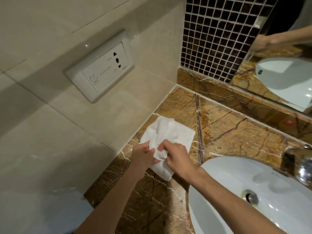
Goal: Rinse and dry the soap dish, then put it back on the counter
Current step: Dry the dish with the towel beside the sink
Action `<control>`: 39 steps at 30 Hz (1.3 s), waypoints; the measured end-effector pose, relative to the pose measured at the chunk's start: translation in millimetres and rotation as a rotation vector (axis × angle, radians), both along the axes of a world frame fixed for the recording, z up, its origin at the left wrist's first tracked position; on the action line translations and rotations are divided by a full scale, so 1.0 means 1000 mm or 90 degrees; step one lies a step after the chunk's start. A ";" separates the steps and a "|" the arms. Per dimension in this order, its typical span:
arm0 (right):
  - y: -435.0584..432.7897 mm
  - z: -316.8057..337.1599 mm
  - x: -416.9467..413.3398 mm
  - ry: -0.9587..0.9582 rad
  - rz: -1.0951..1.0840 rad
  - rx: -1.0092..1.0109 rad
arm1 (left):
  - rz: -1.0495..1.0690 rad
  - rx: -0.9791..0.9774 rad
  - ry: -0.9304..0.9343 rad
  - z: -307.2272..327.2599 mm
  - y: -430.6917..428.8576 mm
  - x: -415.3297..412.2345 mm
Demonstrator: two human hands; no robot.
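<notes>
Both hands meet over the worktop (228, 132), the left hand (143, 153) curled around the dish (159, 153), a small white piece mostly hidden in a white cloth (168, 132). The right hand (175, 155) pinches cloth against the dish. The cloth trails from the hands onto the worktop; the sink (228, 191) lies right of the hands.
</notes>
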State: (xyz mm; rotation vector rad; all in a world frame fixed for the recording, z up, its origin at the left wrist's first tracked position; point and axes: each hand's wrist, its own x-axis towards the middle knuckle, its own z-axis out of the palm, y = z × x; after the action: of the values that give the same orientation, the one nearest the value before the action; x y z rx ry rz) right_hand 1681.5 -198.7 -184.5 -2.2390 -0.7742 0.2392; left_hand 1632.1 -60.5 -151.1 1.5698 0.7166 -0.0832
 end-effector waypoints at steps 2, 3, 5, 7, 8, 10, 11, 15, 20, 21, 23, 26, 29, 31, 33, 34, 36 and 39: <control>-0.014 0.002 0.007 -0.009 0.104 -0.054 | -0.001 0.039 0.019 -0.003 0.002 0.001; -0.019 0.002 0.010 -0.019 0.137 -0.071 | -0.001 0.058 0.026 -0.005 0.002 0.001; -0.023 0.000 0.017 -0.045 0.151 -0.080 | -0.004 0.080 0.036 -0.007 -0.002 0.001; -0.018 -0.003 0.018 -0.055 0.082 -0.055 | 0.001 0.050 0.027 -0.007 -0.007 0.000; -0.012 -0.004 0.016 -0.052 0.029 -0.031 | 0.002 0.027 0.023 -0.006 -0.009 0.000; 0.002 -0.005 0.007 -0.039 -0.043 0.023 | 0.022 -0.030 0.018 -0.005 -0.011 0.001; 0.007 -0.005 0.003 -0.035 -0.041 0.044 | 0.061 -0.077 0.028 -0.005 -0.010 0.001; -0.008 -0.004 0.004 -0.002 0.076 0.006 | 0.136 -0.123 0.070 -0.005 -0.008 0.001; -0.033 0.001 0.017 0.133 -0.039 0.107 | 0.198 -0.160 0.055 -0.003 -0.017 0.000; -0.032 0.002 0.018 0.169 -0.119 0.173 | 0.225 -0.171 0.056 -0.003 -0.017 0.000; -0.027 -0.001 0.025 0.247 -0.291 0.291 | 0.272 -0.187 0.053 -0.003 -0.015 -0.001; -0.009 -0.003 0.037 0.399 -0.487 0.421 | 0.283 -0.156 0.042 0.000 -0.008 -0.004; 0.002 0.002 0.036 0.315 -0.525 0.412 | 0.276 -0.172 0.038 0.006 -0.002 -0.002; -0.001 0.009 0.029 0.235 -0.513 0.394 | 0.249 -0.180 0.019 0.014 -0.003 0.000; -0.008 0.009 0.018 0.215 -0.486 0.353 | 0.222 -0.205 0.010 0.024 -0.007 0.003; -0.016 0.012 0.014 0.213 -0.455 0.310 | 0.217 -0.214 0.016 0.027 -0.012 0.007; -0.035 0.021 0.009 0.232 -0.441 0.276 | 0.159 -0.238 0.021 0.036 -0.031 0.014; -0.131 0.046 -0.024 0.182 -0.617 0.381 | -0.048 -0.265 0.038 0.051 -0.132 0.016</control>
State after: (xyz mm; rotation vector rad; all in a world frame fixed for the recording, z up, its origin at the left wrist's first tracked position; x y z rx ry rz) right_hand 1658.0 -330.0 -138.5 -1.7060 0.3923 -0.1353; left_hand 1648.1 -192.6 -100.5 1.1975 0.6390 -0.3159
